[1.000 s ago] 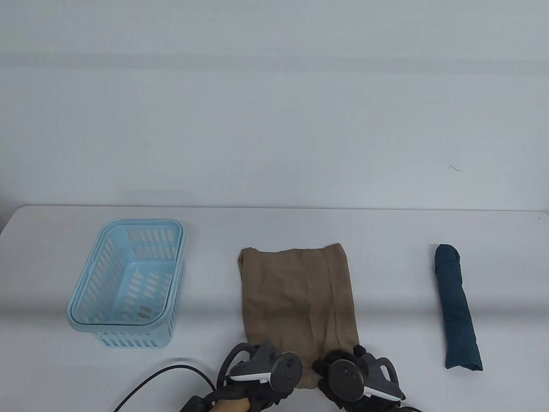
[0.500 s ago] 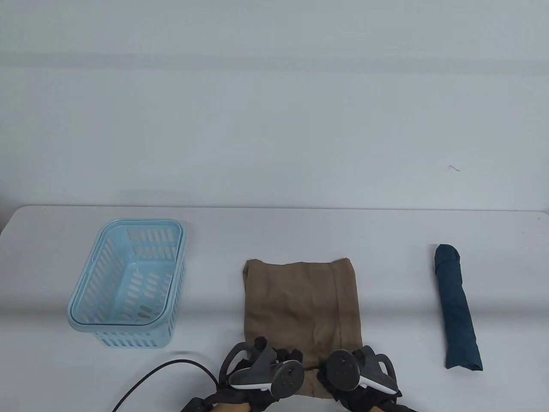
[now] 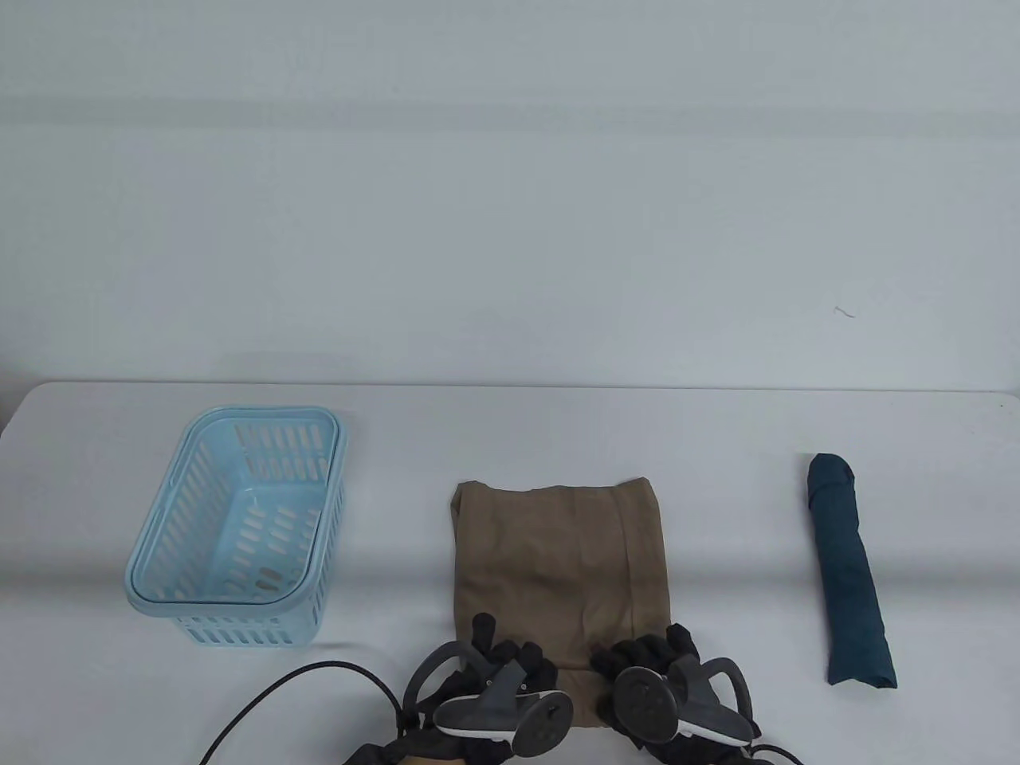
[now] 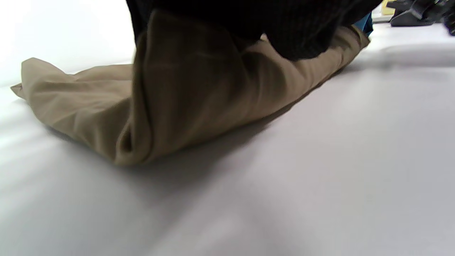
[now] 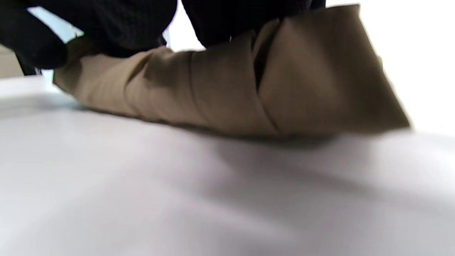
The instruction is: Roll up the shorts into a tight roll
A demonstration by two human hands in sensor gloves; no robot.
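Note:
Tan shorts lie folded lengthwise at the table's front centre, with the near end turned over into a low roll. My left hand grips the roll's left part, and my right hand grips its right part, fingers over the top. In the left wrist view the gloved fingers press on the rolled edge of the shorts. In the right wrist view the gloved fingers curl over the roll.
A light blue slotted basket stands at the left. A dark teal rolled garment lies at the right. A black cable runs along the front edge to my left hand.
The shorts slid slightly toward me and to the right. Both hands have come forward over the near edge, and their fingers now curl over the turned-up fabric.

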